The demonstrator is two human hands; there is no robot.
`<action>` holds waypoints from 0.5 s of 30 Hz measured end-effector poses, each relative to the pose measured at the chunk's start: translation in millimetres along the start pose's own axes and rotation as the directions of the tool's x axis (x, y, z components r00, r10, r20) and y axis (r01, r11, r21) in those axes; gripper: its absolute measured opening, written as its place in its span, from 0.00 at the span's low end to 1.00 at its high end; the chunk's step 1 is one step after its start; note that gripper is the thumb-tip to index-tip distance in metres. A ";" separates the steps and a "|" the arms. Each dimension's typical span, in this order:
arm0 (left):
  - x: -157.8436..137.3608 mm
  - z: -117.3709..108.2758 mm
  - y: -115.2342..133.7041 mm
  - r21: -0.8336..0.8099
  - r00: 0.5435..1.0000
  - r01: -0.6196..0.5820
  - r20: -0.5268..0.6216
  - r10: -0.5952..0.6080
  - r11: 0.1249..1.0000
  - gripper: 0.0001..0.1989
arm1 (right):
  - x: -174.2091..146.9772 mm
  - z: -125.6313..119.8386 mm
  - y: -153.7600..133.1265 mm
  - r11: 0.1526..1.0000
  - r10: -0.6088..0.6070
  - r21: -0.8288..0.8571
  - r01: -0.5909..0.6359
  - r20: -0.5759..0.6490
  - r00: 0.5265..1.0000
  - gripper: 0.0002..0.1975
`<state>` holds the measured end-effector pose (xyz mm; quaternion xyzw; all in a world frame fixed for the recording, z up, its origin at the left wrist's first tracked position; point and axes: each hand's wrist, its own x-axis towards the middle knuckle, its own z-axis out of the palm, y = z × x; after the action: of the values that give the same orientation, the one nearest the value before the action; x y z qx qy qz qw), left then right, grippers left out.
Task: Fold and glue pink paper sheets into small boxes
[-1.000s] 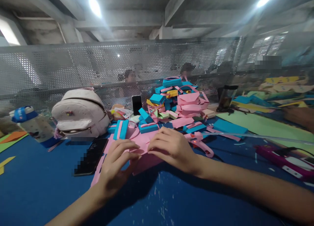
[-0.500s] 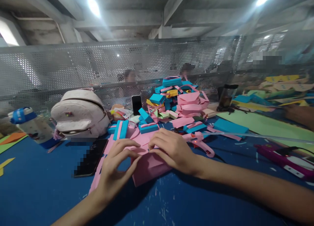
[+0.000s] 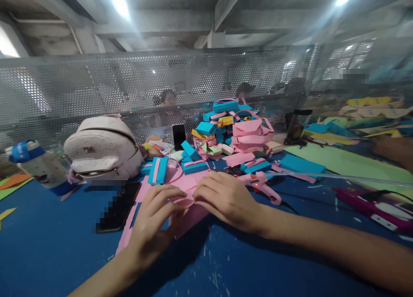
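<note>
The left hand (image 3: 156, 217) and right hand (image 3: 227, 200) hold a folded pink paper piece (image 3: 190, 220) between them, fingers narrowed over its upper edge, in the middle of the blue bench (image 3: 206, 271). A pink glue gun (image 3: 263, 187) lies just beside the right hand; behind stands a pile of pink and blue paper bags (image 3: 248, 129)

Counter (image 3: 245, 271): bottle (image 3: 43, 168) far left, backpack (image 3: 97, 148) right of it, flat phone (image 3: 124, 209) before backpack. Folded paper (image 3: 190, 221) between left hand (image 3: 158, 213) and right hand (image 3: 226, 198); glue gun (image 3: 264, 188) right. Pile (image 3: 247, 129) behind, power strip (image 3: 371, 209) far right.
</note>
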<state>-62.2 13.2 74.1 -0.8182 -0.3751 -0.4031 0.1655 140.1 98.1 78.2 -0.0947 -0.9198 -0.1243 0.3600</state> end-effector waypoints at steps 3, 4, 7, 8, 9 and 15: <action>0.8 -0.6 1.9 -0.010 1.000 0.013 0.011 -0.013 1.000 0.10 | -0.8 0.3 -0.3 0.996 -0.060 -0.061 0.060 -0.005 0.998 0.10; 1.1 -1.0 2.2 -0.024 1.000 0.022 0.009 -0.022 0.999 0.10 | -1.0 0.7 0.3 0.995 -0.075 -0.064 0.075 -0.001 0.997 0.10; 1.8 -2.3 1.7 -0.073 0.998 0.060 0.019 -0.059 0.996 0.09 | -0.8 2.2 3.4 0.994 -0.100 -0.036 0.101 0.044 0.994 0.11; 1.8 -2.7 1.2 -0.087 0.997 0.075 0.031 -0.072 0.993 0.08 | -0.4 2.7 4.8 0.994 -0.106 -0.017 0.107 0.063 0.992 0.11; 1.8 -3.0 0.5 -0.098 0.995 0.090 0.043 -0.086 0.991 0.08 | 0.0 3.0 6.1 0.994 -0.114 0.003 0.114 0.080 0.990 0.11; 1.1 -4.2 -2.8 -0.146 0.991 0.126 0.050 -0.120 0.981 0.06 | 3.9 1.0 11.6 0.988 -0.055 0.152 0.037 0.115 0.992 0.08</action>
<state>-66.1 13.2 77.4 -0.8116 -0.3973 -0.4224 0.0710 139.7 109.7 82.0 -0.0536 -0.9482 -0.0575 0.3077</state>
